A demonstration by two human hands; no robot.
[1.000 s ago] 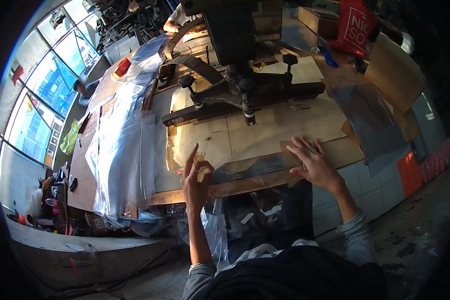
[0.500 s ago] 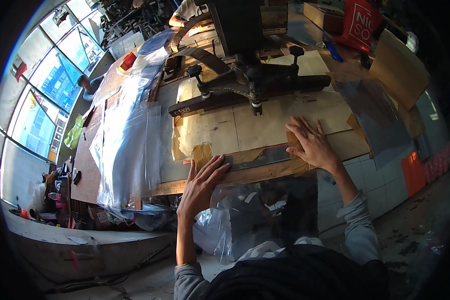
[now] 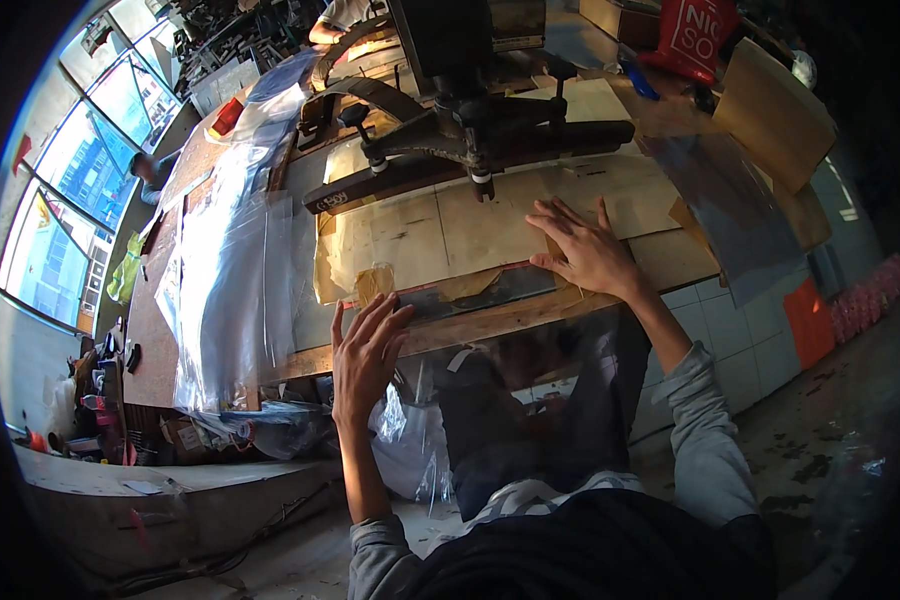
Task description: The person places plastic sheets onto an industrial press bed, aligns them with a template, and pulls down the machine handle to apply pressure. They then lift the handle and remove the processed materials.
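Right hand (image 3: 585,250) sat wide-fingered on the pale board (image 3: 490,232), probably steadying it, left hand (image 3: 365,350) near some brown tape (image 3: 374,283), fingers loosely apart, empty.

White capital lettering (image 3: 697,25), set in two lines inside a thin white square outline, stands on the red bag (image 3: 685,62) at the far right of the bench (image 3: 152,325). Pale marks (image 3: 332,201) (seemingly hand-drawn, too small to make out surely) stand on the left end of the dark press bar (image 3: 425,177).
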